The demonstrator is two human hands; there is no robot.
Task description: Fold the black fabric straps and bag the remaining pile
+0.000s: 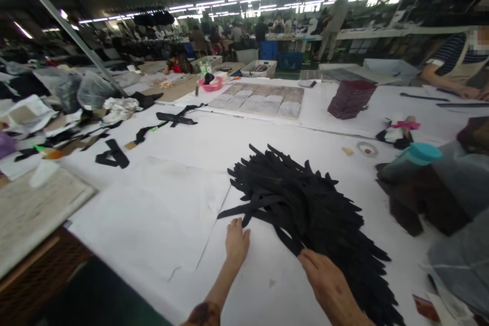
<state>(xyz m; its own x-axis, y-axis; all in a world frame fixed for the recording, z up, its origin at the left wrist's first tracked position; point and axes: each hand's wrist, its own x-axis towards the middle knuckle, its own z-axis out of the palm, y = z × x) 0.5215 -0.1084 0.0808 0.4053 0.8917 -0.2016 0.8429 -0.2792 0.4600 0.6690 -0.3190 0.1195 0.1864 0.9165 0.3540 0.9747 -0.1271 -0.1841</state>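
Two bare hands reach forward over a wide white table [160, 214] in a large, busy workshop. A big heap of black fabric strips [305, 209] lies fanned out on the table, from its middle toward the near right edge, straight in front of the person.

On the left, the left hand [236, 242] lies flat and open on the white surface, fingers together, its fingertips touching the tips of the strips that stick out at the near left of the heap. It holds nothing. On the right, the right hand [328, 285] rests against the near side of the heap, with its fingers pressed into the strips. They seem to pinch one strip, though the grip itself is hard to make out against the black cloth.

Loose black straps [112, 155] lie well to the left of the heap, with more of them [176, 118] farther back. A clutter of cloth and bags [69, 97] fills the far left. Beyond the heap sit flat sheets of small packets [263, 99] and a dark red stack [350, 99]. A pink bowl [211, 84] stands farther back. To the right a teal lid [422, 153] tops a blurred container close to the camera, beside dark brown material [416, 198]. At the far right another person [458, 61] in a striped top and an apron leans on the table. More people work in the background under long strip lights.
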